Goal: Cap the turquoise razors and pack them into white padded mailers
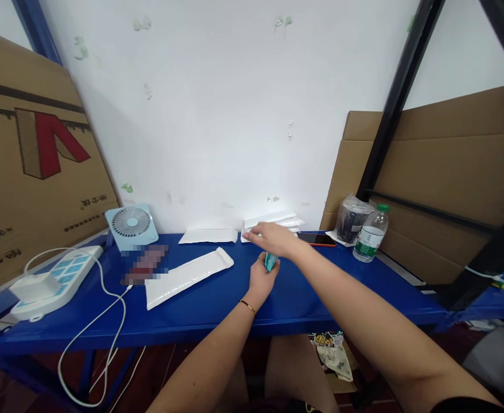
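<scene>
Over the middle of the blue table, my left hand (262,281) is closed around a small teal object (270,262); its kind is too small to make out. My right hand (273,238) reaches across just above it, palm down with its fingers stretched out. Those fingertips are nearest to a stack of white padded mailers (273,218) by the wall, and I cannot tell whether they touch it. One white padded mailer (189,278) lies slanted to the left of my hands. Against the wall lies another white mailer (208,235).
At the left stand a light blue fan (132,226) and a white power strip (62,281) with a cable. A phone (318,239), a wrapped dark cup (351,221) and a water bottle (370,235) are at the right. Cardboard (458,172) flanks the blue table (295,307).
</scene>
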Available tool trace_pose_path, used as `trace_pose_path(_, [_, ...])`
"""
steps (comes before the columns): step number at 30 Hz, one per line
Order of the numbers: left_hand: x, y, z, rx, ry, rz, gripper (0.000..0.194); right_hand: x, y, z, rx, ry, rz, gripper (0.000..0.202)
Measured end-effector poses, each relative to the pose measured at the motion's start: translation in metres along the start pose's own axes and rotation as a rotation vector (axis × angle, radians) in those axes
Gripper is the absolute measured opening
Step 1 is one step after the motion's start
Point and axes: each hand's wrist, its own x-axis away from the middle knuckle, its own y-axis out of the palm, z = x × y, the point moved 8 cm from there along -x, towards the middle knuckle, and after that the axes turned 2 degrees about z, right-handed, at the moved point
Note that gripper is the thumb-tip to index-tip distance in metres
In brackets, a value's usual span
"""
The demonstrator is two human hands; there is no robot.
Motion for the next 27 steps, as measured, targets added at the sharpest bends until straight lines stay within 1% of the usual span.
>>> trace_pose_path(2, [0.002,0.002,-0.005,0.024,-0.043,-0.022,0.018,0.002,0.028,-0.001,0.0,0.053,-0.064,0.061])
trace_pose_path(3, [0.003,0.003,-0.007,0.037,-0.067,-0.044,0.018,0.003,0.037,0.001,-0.033,0.067,-0.076,0.06])
trace_pose_path(4, [0.003,0.004,-0.008,0.055,-0.088,-0.064,0.019,0.002,0.041,0.002,-0.09,0.068,-0.064,0.058])
trace_pose_path(6, [0.003,0.003,-0.007,0.123,-0.136,-0.099,0.024,0.003,0.034,0.009,-0.284,0.055,0.032,0.05])
trace_pose_path(8, [0.006,0.004,-0.003,0.28,-0.234,-0.172,0.029,0.008,0.019,0.024,-0.578,0.064,0.161,0.04])
trace_pose_path(9, [0.01,0.006,0.0,0.401,-0.304,-0.245,0.03,0.014,0.015,0.033,-0.75,0.079,0.201,0.042])
trace_pose_path(10, [0.016,0.011,0.004,0.545,-0.385,-0.353,0.03,0.02,0.015,0.039,-0.932,0.089,0.203,0.049])
trace_pose_path(11, [0.025,0.017,0.012,0.695,-0.457,-0.495,0.028,0.028,0.019,0.042,-1.107,0.082,0.174,0.057])
trace_pose_path(12, [0.036,0.022,0.022,0.816,-0.52,-0.662,0.027,0.036,0.029,0.037,-1.249,0.049,0.064,0.063])
trace_pose_path(13, [0.05,0.026,0.032,0.903,-0.577,-0.84,0.027,0.045,0.04,0.026,-1.357,0.003,-0.086,0.068])
trace_pose_path(14, [0.064,0.027,0.041,0.961,-0.626,-0.997,0.029,0.057,0.053,0.013,-1.437,-0.042,-0.261,0.069])
trace_pose_path(15, [0.076,0.027,0.047,0.997,-0.669,-1.114,0.032,0.069,0.064,-0.001,-1.485,-0.079,-0.404,0.065])
trace_pose_path(16, [0.085,0.027,0.05,1.012,-0.702,-1.179,0.034,0.077,0.072,-0.009,-1.522,-0.073,-0.438,0.053])
trace_pose_path(17, [0.09,0.027,0.05,1.0,-0.715,-1.176,0.033,0.081,0.078,-0.011,-1.533,-0.038,-0.398,0.043])
trace_pose_path(18, [0.089,0.026,0.047,0.954,-0.703,-1.108,0.029,0.082,0.083,-0.009,-1.517,0.031,-0.309,0.036])
trace_pose_path(19, [0.084,0.025,0.042,0.875,-0.659,-0.991,0.022,0.083,0.086,-0.003,-1.474,0.132,-0.18,0.033])
trace_pose_path(20, [0.076,0.021,0.038,0.773,-0.577,-0.842,0.018,0.084,0.087,0.007,-1.402,0.239,-0.029,0.031])
trace_pose_path(21, [0.066,0.014,0.037,0.663,-0.466,-0.681,0.022,0.086,0.086,0.018,-1.31,0.344,0.123,0.031])
trace_pose_path(22, [0.057,0.006,0.038,0.568,-0.347,-0.525,0.03,0.089,0.084,0.028,-1.217,0.431,0.258,0.032])
trace_pose_path(23, [0.051,-0.002,0.041,0.499,-0.248,-0.404,0.037,0.092,0.081,0.035,-1.147,0.487,0.36,0.033])
trace_pose_path(24, [0.048,-0.006,0.043,0.46,-0.2,-0.348,0.039,0.094,0.079,0.039,-1.123,0.505,0.416,0.032])
trace_pose_path(25, [0.05,-0.004,0.04,0.454,-0.224,-0.38,0.035,0.093,0.079,0.038,-1.164,0.483,0.407,0.031])
trace_pose_path(26, [0.056,0.003,0.034,0.467,-0.307,-0.481,0.026,0.09,0.081,0.032,-1.269,0.419,0.329,0.03])
trace_pose_path(27, [0.067,0.013,0.028,0.481,-0.418,-0.632,0.018,0.086,0.084,0.021,-1.413,0.315,0.199,0.031])
